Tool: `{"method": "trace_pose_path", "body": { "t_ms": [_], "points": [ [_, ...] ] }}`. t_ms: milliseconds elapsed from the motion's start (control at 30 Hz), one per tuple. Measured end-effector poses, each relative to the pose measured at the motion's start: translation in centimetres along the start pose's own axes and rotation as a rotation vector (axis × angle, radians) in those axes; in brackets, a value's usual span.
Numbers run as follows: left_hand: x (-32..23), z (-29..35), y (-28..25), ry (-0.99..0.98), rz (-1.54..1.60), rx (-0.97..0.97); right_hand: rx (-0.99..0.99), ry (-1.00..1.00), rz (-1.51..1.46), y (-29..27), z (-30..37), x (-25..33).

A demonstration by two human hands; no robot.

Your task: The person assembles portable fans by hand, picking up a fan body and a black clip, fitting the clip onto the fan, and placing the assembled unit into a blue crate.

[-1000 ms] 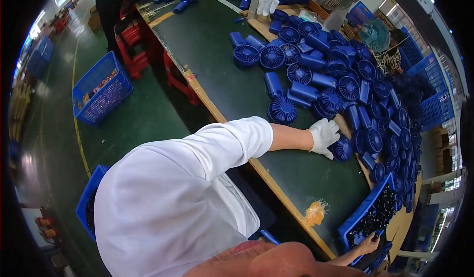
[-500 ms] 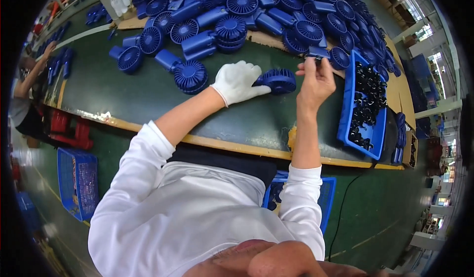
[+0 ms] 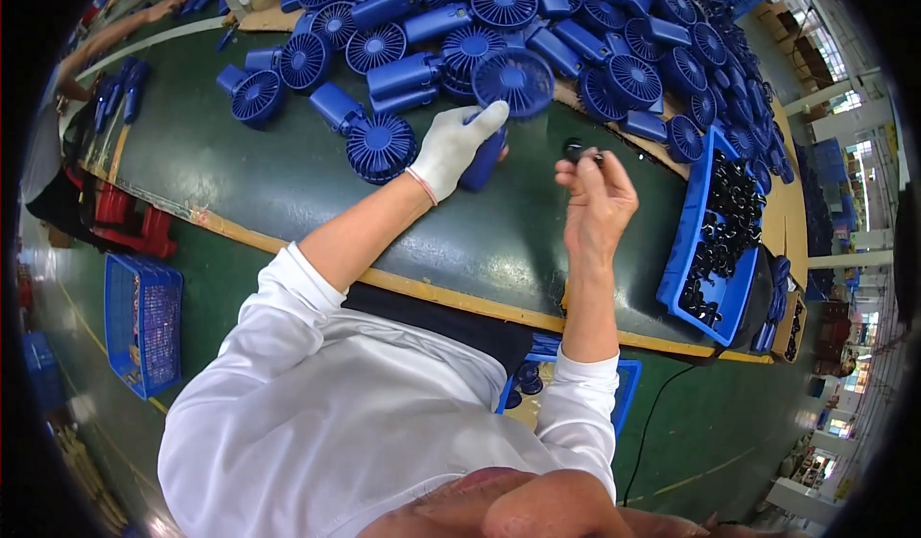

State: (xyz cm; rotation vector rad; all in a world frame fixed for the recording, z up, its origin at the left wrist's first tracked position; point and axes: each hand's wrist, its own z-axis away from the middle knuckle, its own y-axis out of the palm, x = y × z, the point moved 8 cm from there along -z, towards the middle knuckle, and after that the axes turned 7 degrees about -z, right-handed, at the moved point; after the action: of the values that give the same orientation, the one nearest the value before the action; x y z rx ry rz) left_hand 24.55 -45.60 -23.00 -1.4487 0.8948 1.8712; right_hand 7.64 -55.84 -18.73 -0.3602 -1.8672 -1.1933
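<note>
Left hand [image 3: 453, 148], white-gloved, wraps round the handle of a blue fan [image 3: 507, 92], fingers closed on it, forefinger stretched up toward the round grille head. The fan is lifted just off the table [image 3: 288, 178], at the near edge of the fan pile [image 3: 537, 20].

Right hand [image 3: 597, 202], bare, is raised beside the fan, thumb and fingertips pinching a small black part [image 3: 576, 148] (round, shape otherwise too small to tell). Part and fan are near each other but apart.

Just left of the gloved hand lies a second fan [image 3: 376, 145], grille up, on the green table. More fans of the same kind crowd the far side of the table, from the far-left stretch across to the far-right corner, some lying flat, some stacked on one another.

By the table's right end, right of the bare hand, sits a blue tray [image 3: 693, 250] filled with small black parts; its long side runs toward the near edge. The near edge of the table shows a tan wooden strip [image 3: 451, 293].

Below the table, between the forearms, a blue bin [image 3: 622, 399] partly shows. A blue crate [image 3: 142, 322] stands on the green floor at left.

Far left, another person's arm [image 3: 115, 35] reaches onto the table by its left end.
</note>
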Motion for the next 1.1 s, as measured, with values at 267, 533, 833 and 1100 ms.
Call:
{"method": "trace_pose_path", "body": {
  "t_ms": [267,533,833,1100],
  "points": [
    [0.6,0.9,2.8,0.08,-0.003,0.02,0.144,0.279,-0.079,1.9,1.5,-2.9],
    [-1.8,2.1,4.7,0.325,-0.604,0.09,-0.018,0.266,0.055,0.4,1.9,-4.8],
    [-1.0,1.0,3.8,0.25,-0.625,0.087,0.029,0.117,0.306,0.3,1.1,-4.3],
    [-1.9,1.6,2.6,0.387,-0.806,0.007,0.216,0.185,0.624,1.8,-0.1,-3.0]
  ]
}}
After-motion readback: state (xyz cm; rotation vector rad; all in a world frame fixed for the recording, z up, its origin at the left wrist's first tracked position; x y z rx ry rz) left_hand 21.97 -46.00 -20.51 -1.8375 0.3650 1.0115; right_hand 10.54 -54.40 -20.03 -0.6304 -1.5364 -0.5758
